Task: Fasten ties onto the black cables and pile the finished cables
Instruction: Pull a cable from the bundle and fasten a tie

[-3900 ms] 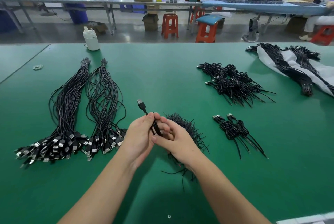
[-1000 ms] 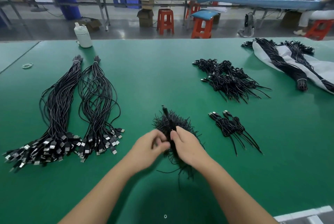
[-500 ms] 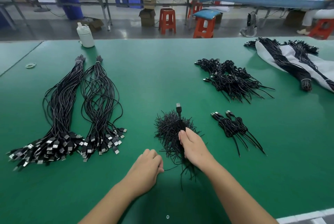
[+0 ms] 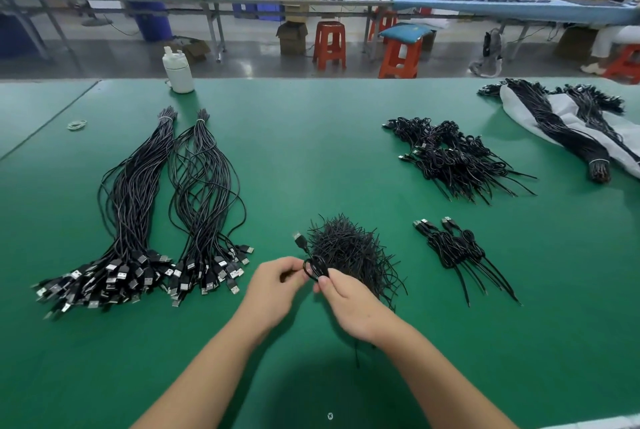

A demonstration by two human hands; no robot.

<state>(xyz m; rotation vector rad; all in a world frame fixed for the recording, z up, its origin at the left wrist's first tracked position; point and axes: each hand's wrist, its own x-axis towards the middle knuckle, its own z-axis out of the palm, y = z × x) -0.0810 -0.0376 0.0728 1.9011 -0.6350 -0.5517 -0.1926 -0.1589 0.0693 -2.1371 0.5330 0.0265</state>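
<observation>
coiled black cable (image 4: pixel 313 267) pinched between both hands just above the green table (image 4: pixel 311 158), at the near edge of the heap of ties (image 4: pixel 349 252). left hand (image 4: pixel 273 286) curled round the left side of the coil; right hand (image 4: pixel 349 304) pinching its near right side with thumb and forefinger. usb plug (image 4: pixel 299 240) sticking up and left, clear of both hands, free to swing.

likely light, thin and springy: coil apt to unwind if either pinch loosens. best held across the waist of the loops, all strands squeezed together, not by the plug. ties probably thin, bendy wire, easy to twist, prone to snag on neighbours when pulled from the heap. whether a tie is already round the coil: cannot tell, black on black.

2 long bundles of loose cables (image 4: pixel 138 207) lying far left, plugs toward the near side. small pile of finished cables (image 4: pixel 457 248) to the right, well apart from the hands; larger pile (image 4: pixel 453 158) farther right and back.
</observation>
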